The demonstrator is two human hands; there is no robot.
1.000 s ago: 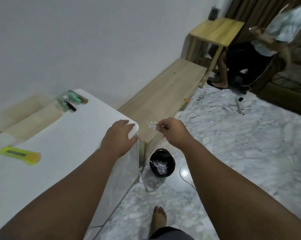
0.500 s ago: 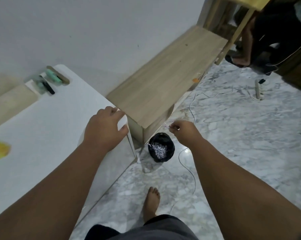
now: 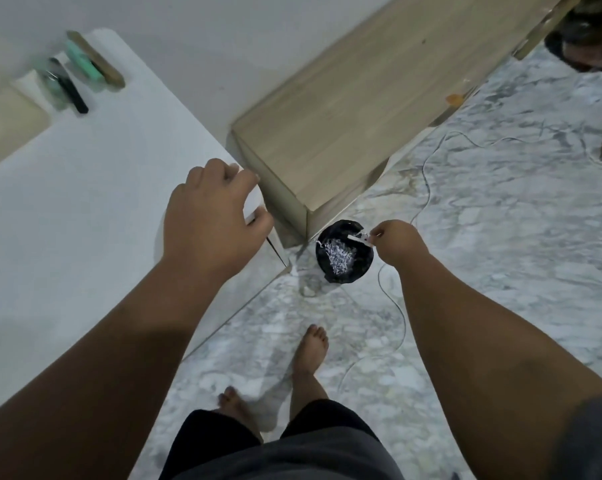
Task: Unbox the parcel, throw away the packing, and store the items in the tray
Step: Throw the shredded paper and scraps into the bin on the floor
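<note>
A white packing scrap (image 3: 360, 240) is being pinched by the right hand (image 3: 396, 244) over the black bin (image 3: 361, 273); the table corner (image 3: 252, 199) is being gripped by the left hand (image 3: 209, 220).

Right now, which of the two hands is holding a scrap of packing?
The right hand, pinching a white packing scrap over the black bin; the left hand only grips the corner of the white table.

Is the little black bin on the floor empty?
No, the black bin already has a pile of white shredded paper lying inside it.
</note>
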